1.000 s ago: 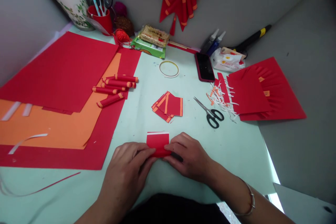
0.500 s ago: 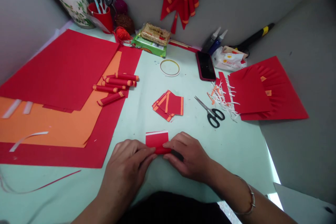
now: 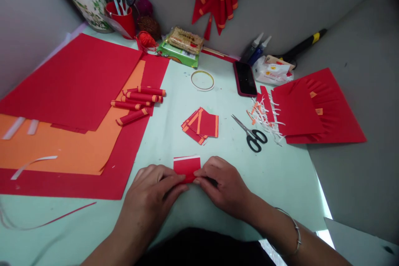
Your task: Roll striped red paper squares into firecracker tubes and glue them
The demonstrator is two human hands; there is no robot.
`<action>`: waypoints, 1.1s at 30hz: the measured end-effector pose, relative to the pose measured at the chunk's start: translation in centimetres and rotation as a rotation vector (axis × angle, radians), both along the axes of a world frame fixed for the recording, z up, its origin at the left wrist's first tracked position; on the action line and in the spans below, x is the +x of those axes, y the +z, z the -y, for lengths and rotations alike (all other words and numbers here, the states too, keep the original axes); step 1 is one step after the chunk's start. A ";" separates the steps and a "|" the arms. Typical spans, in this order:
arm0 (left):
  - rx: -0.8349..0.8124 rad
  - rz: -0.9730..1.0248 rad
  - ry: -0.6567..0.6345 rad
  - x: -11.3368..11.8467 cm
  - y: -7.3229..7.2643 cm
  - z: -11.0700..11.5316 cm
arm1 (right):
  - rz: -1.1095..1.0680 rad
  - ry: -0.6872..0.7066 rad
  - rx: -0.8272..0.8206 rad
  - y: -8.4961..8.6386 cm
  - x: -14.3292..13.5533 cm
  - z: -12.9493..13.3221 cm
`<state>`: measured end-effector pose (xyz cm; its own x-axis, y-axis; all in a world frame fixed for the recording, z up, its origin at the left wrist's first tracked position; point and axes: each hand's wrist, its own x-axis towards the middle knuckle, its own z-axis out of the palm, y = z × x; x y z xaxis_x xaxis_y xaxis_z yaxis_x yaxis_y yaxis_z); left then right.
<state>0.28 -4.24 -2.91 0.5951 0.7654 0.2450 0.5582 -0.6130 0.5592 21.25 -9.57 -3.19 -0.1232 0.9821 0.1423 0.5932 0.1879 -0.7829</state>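
Note:
A small piece of red paper with a white strip along its far edge lies in front of me, its near edge curled up. My left hand pinches the curled edge at its left end. At the right end my right hand grips the same edge between thumb and fingers. Just beyond lies a small pile of red paper pieces with orange edge strips. Scissors with black handles rest to the right of that pile. Several rolled red paper tubes with orange ends lie to the left.
Large red sheets and orange sheets cover the left side. A tape ring, a phone and snack packets are farther back. White paper scraps lie beside red paper on the right.
My fingers have shifted slightly on the curled near edge of the red paper; both hands still hold it. The other objects stay in place.

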 end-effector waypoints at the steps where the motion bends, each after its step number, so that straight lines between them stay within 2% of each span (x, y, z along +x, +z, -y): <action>1: 0.004 -0.006 0.003 0.0 -0.1 0.1 | 0.002 -0.003 -0.009 0.1 0.0 0.0; 7: 0.018 0.001 0.027 0.3 0.1 0.2 | 0.002 -0.012 -0.049 0.3 -0.1 -0.1; 13: -0.079 -0.050 0.003 0.5 0.4 -0.6 | 0.042 -0.016 -0.034 -0.1 -0.2 0.0; 18: -0.191 -0.160 -0.026 0.6 0.3 -1.2 | 0.006 -0.048 0.053 -0.6 -0.2 0.5; 21: -0.245 -0.208 -0.034 0.7 0.6 -1.6 | 0.009 -0.069 0.181 -0.5 -0.1 0.9; 26: -0.288 -0.235 -0.028 0.9 0.8 -2.1 | 0.219 0.060 0.390 -0.6 -0.2 1.1; 33: -0.308 -0.235 -0.040 0.9 0.6 -2.4 | 0.394 0.139 0.434 -0.2 -0.1 1.1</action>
<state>1.13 -1.87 -2.31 0.6389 0.7566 -0.1395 0.6719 -0.4604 0.5802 21.15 -10.68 -3.40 -0.3710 0.8153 0.4446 0.7702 0.5376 -0.3432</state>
